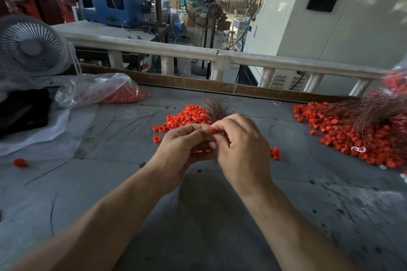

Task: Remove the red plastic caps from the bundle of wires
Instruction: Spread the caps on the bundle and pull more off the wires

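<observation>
Between hands [212,138]: ridged, perhaps round cap [214,131].

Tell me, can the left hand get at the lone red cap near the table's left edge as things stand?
Probably not yet. The path to the lone red cap over the grey table looks free, but the left hand is gripping the wire bundle together with the right hand.

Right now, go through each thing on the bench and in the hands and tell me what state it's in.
Left hand: grip closed around the wire bundle.
Right hand: fingertips pinching a red cap.
Wire bundle: held, its ends fanned out beyond the hands.
Plastic bag: lying on its side, partly filled with caps.
Desk fan: upright; spinning or not, can't tell.
</observation>
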Available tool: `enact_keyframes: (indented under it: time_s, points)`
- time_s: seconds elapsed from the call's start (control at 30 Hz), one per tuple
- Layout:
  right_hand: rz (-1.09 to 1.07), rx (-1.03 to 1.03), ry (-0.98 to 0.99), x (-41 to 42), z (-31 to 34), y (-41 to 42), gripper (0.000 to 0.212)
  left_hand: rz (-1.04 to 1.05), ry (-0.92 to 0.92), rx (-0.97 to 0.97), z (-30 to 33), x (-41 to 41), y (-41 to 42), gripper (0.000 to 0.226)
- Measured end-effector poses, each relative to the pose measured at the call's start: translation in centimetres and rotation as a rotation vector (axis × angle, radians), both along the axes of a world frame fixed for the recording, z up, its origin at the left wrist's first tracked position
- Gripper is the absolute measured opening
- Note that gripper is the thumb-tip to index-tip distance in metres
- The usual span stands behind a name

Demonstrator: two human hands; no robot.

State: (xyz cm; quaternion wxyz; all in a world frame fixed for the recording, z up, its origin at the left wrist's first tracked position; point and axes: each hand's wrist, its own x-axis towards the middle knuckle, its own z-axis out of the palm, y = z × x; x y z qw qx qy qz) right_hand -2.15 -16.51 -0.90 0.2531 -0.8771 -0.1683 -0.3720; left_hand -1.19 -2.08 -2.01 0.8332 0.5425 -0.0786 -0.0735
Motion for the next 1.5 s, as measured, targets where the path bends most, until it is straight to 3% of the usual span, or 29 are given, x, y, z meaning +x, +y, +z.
enact_keyframes:
  time_s: [0.27, 0.43, 1.0, 1.17, 1.5]
  points:
    - [-0.013, -0.007, -0.036, 0.19, -0.01, -0.06, 0.013, 0.004, 0.008, 0.055, 0.16, -0.14, -0.06, 0.019]
    - [-0.019, -0.005, -0.055, 0.28, -0.06, -0.05, 0.012, 0.011, 0.014, 0.065, 0.14, -0.22, -0.04, 0.031]
    - [-0.022, -0.003, -0.042, 0.1, -0.44, 0.18, 0.011, 0.021, 0.04, 0.042, 0.27, -0.23, 0.03, 0.031]
    - [0.001, -0.004, -0.035, 0.16, -0.29, 0.18, 0.009, 0.033, 0.071, 0.011, 0.28, -0.2, 0.1, 0.016]
    - [0.018, 0.082, -0.034, 0.14, -0.3, -0.07, 0.01, -0.008, 0.091, -0.03, 0.7, -0.3, 0.2, 0.015]
